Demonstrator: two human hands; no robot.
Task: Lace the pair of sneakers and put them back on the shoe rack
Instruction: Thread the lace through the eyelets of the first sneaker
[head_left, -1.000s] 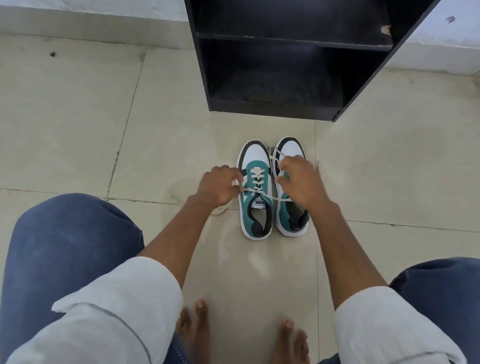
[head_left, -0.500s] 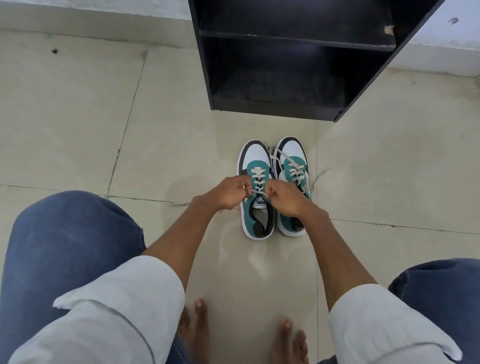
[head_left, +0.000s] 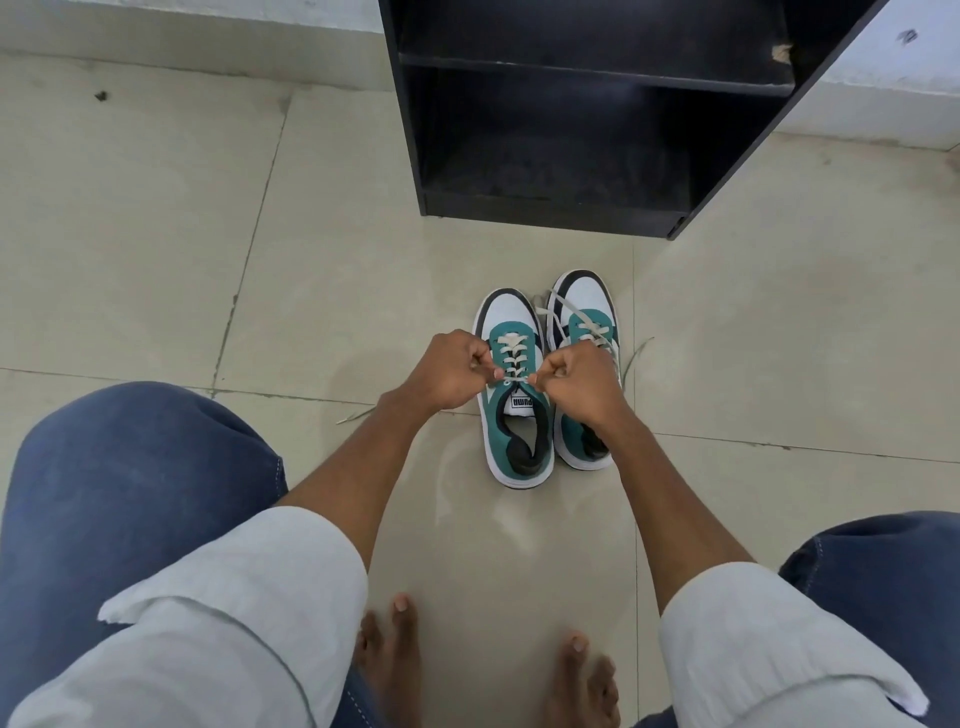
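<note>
Two teal, white and black sneakers stand side by side on the floor, toes toward the rack. Over the left sneaker (head_left: 511, 426) my left hand (head_left: 454, 376) pinches one end of its white lace (head_left: 511, 358) at the top eyelets. My right hand (head_left: 579, 382) pinches the other end, close beside the left hand. It covers the middle of the right sneaker (head_left: 584, 301), whose lace lies loose across the toe and trails onto the tile. The black shoe rack (head_left: 571, 208) stands just beyond the shoes, its shelves bare.
Beige floor tiles (head_left: 156, 234) spread to the left and right of the shoes. A white wall base runs along the back. My knees in blue jeans and my bare feet (head_left: 395, 654) fill the bottom of the view.
My right hand left the right sneaker and came over to the left one. Both hands have drawn together at the top eyelets, each holding a lace end.
</note>
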